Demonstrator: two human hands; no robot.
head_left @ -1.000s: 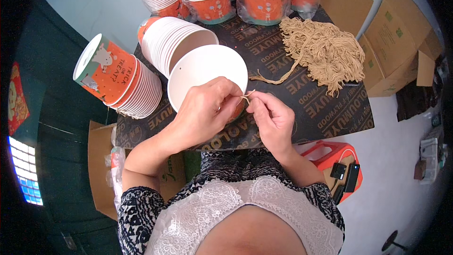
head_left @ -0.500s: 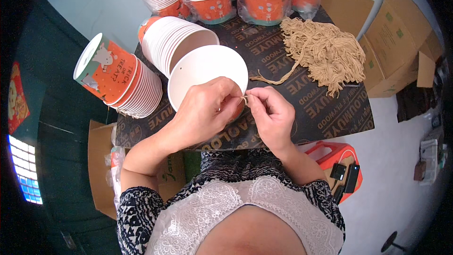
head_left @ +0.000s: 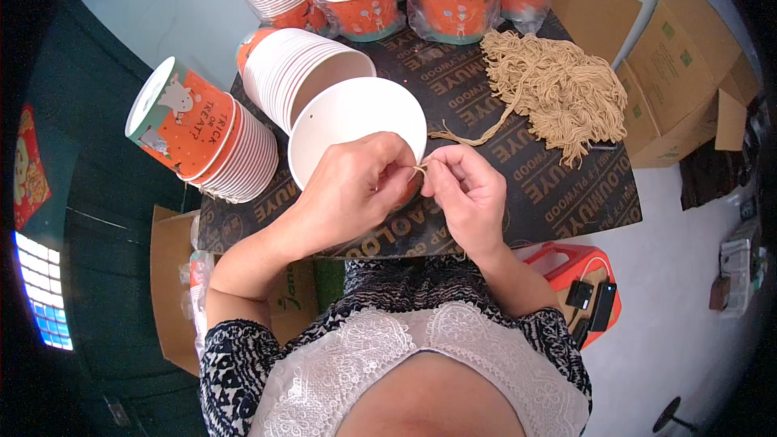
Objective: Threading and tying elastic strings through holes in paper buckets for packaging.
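A white, round, smooth bucket that looks like paper (head_left: pixel 356 109) sits at the near edge of the table, its wide mouth showing and a tiny dark dot inside on its left. At its near right rim, the left hand (head_left: pixel 356 186) has its thumb and fingers pinched on a thin, tan, soft string (head_left: pixel 420 167), and the right hand (head_left: pixel 465 194) pinches the string too, just right of the rim. Touching the bucket's far left side is a stack of white-rimmed buckets (head_left: pixel 287 81) lying tipped, one inside the other. Further left is an orange and green stack of buckets with ghost pictures (head_left: pixel 202 129), its flat bottom showing. Well behind the bucket stand tall orange and white stacks in shiny, crinkly clear plastic (head_left: pixel 360 4). To its right lies a fluffy, wavy heap of tan yarn (head_left: pixel 558 93), one tail reaching toward it. Under it all is a flat black table with brown printing (head_left: pixel 453 77). Past the bucket's right are open brown cardboard boxes (head_left: pixel 672 73), a pale floor (head_left: pixel 664 275) and a red plastic stool (head_left: pixel 566 263). The left hand hides part of the bucket's rim, fingers cover most of the string, and the plastic-wrapped stacks are cut off on top.
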